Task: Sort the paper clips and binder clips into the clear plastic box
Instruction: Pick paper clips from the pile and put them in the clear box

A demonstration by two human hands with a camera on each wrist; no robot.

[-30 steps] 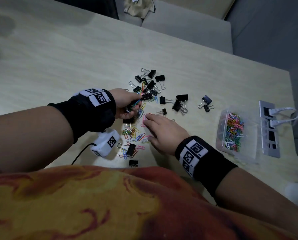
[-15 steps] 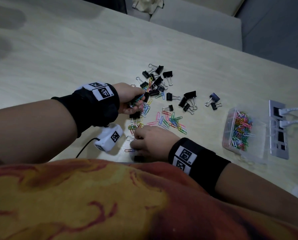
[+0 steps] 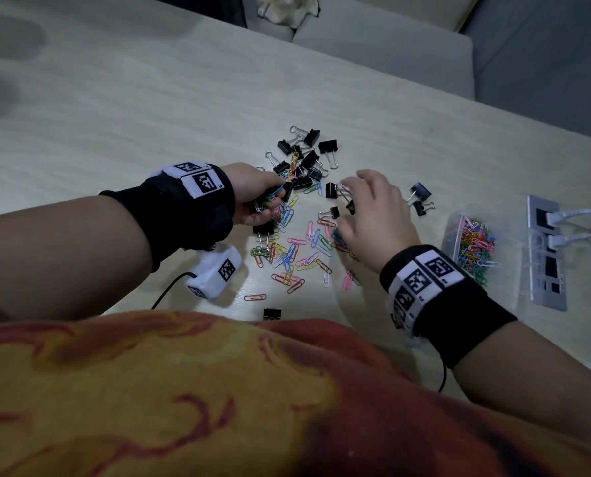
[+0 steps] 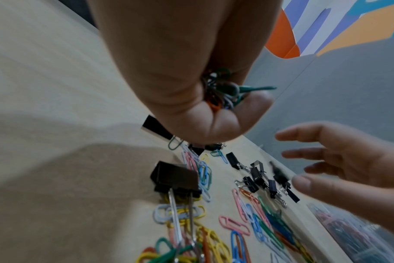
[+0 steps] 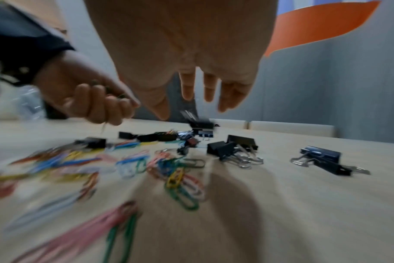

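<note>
Coloured paper clips (image 3: pixel 292 251) lie scattered on the pale wooden table (image 3: pixel 122 108), with black binder clips (image 3: pixel 307 156) among and behind them. My left hand (image 3: pixel 256 197) is curled round a bunch of paper clips (image 4: pixel 223 90) just above the pile. My right hand (image 3: pixel 373 215) hovers over the clips with fingers spread and straight (image 5: pixel 189 89), holding nothing. The clear plastic box (image 3: pixel 473 246) stands to the right of that hand with many coloured paper clips inside. In the left wrist view a large binder clip (image 4: pixel 177 178) sits under the fist.
A white tagged device (image 3: pixel 215 271) with a black cable lies under my left wrist. One binder clip (image 3: pixel 272 313) sits near the table's front edge. A metal socket panel (image 3: pixel 545 256) with white plugs is set into the table beyond the box.
My right hand has lifted from the near clips, moved away from me and to the right, and spread its fingers. My left hand keeps its bunch and has barely moved.
</note>
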